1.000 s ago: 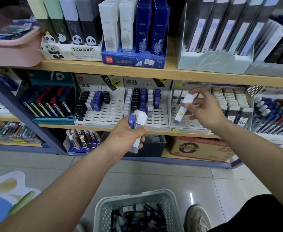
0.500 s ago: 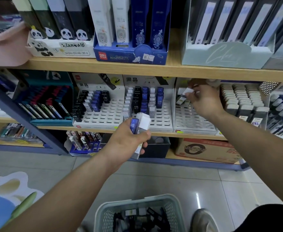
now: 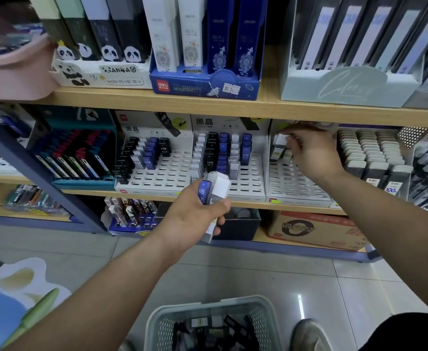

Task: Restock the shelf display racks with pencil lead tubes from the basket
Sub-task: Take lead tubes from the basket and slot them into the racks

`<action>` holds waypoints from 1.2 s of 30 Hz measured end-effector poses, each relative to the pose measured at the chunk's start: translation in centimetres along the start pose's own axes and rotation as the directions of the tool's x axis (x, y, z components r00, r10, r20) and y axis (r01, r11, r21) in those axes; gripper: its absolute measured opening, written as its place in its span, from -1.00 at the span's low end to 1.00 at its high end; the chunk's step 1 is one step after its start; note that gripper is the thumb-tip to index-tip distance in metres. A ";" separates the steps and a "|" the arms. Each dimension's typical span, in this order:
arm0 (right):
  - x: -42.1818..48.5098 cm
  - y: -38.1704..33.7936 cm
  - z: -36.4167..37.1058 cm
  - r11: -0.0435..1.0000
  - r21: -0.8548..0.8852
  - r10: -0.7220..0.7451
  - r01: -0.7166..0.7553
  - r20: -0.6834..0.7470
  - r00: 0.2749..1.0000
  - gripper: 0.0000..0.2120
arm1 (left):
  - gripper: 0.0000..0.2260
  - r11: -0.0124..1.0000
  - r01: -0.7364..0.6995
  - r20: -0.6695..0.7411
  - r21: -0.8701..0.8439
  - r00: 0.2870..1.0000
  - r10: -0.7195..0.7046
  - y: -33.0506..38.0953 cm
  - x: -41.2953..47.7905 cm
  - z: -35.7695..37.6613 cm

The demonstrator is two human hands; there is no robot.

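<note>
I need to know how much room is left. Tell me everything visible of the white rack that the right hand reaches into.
The white rack is a slotted display, card or plastic by its look, its face sloping back. It stands on the wooden shelf, right of a fuller HB rack. Nearly all visible slots are empty; a few tubes labelled 100 sit at its upper left. There the right hand pinches a white-capped tube.

A: The shelf board (image 3: 233, 107)? The display racks (image 3: 167, 173)?
B: Pale wood grain, matt. The racks are smooth white plastic.
A: The floor (image 3: 258, 274)?
B: Glossy tile, throwing back a light streak. The basket (image 3: 261, 317) is matt perforated plastic, the lead tubes (image 3: 204, 195) shiny plastic, the box (image 3: 309, 229) plain cardboard.
</note>
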State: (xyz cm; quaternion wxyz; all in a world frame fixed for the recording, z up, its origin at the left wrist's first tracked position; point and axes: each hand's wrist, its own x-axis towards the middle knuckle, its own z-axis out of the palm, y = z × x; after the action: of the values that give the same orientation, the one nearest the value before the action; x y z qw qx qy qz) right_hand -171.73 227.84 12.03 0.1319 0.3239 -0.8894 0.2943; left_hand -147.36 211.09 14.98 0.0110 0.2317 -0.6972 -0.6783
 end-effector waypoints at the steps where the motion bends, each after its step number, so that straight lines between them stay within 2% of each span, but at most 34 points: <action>1: -0.1 0.0 0.0 1.000 -0.011 -0.008 0.008 0.000 1.000 -0.77 | -0.89 1.000 0.002 -0.002 0.004 1.000 -0.002 -0.1 0.0 0.0; 9: -0.2 0.7 0.9 0.998 0.029 0.050 -0.052 0.078 0.996 -0.74 | -0.89 1.000 0.013 -0.021 0.023 1.000 -0.013 -0.1 0.1 -0.3; 14: -0.6 0.9 1.0 0.998 -0.056 0.041 -0.032 0.164 0.986 -0.65 | -0.88 1.000 0.011 -0.020 0.028 1.000 -0.010 0.0 0.0 -0.3; 17: -1.2 -0.9 0.0 0.988 -0.155 0.033 -0.019 0.089 0.996 -0.65 | -0.86 1.000 0.010 -0.017 0.018 1.000 -0.010 0.1 0.0 -0.3; 18: -1.6 -2.1 -0.6 0.994 -0.105 0.013 -0.005 0.072 0.997 -0.70 | -0.87 1.000 0.010 -0.016 0.017 1.000 -0.010 0.1 0.0 -0.3; 19: -2.0 -3.6 -1.1 1.000 0.023 0.006 -0.008 0.091 0.996 -0.78 | -0.87 1.000 0.010 -0.014 0.017 1.000 -0.010 0.1 0.0 -0.3; 21: -3.1 -7.2 -2.0 0.930 0.353 0.001 -0.099 0.267 0.964 -0.94 | -0.89 1.000 0.006 -0.011 0.014 1.000 -0.006 0.3 -0.1 -0.2; 23: -4.1 -9.8 -2.0 0.822 0.522 -0.020 -0.229 0.428 0.903 -0.97 | -0.89 1.000 -0.004 -0.006 0.003 1.000 0.004 0.4 -0.1 -0.1; 26: -4.9 -11.5 -1.4 0.754 0.573 -0.021 -0.320 0.508 0.861 -0.85 | -0.89 1.000 -0.028 0.014 -0.006 0.999 0.028 0.4 -0.2 0.0; 31: -4.8 -11.8 -1.0 0.639 0.628 0.046 -0.444 0.545 0.837 -0.73 | -0.83 0.999 -0.032 0.036 -0.021 0.999 0.033 0.4 -0.4 -0.2; 33: -4.9 -11.7 -0.9 0.625 0.640 0.045 -0.446 0.541 0.840 -0.75 | -0.84 0.999 -0.022 0.045 -0.035 0.999 0.024 0.4 -0.3 -0.4; 36: -5.0 -11.5 -1.1 0.619 0.648 0.054 -0.443 0.528 0.848 -0.87 | -0.85 0.999 -0.004 0.059 -0.053 0.998 0.007 0.2 -0.3 -0.6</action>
State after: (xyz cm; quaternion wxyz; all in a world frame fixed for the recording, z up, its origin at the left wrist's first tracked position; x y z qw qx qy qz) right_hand -160.41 223.90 15.84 -0.2710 0.2777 -0.7286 0.5645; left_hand -146.96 210.66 15.30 -0.0016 0.2095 -0.6795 -0.7031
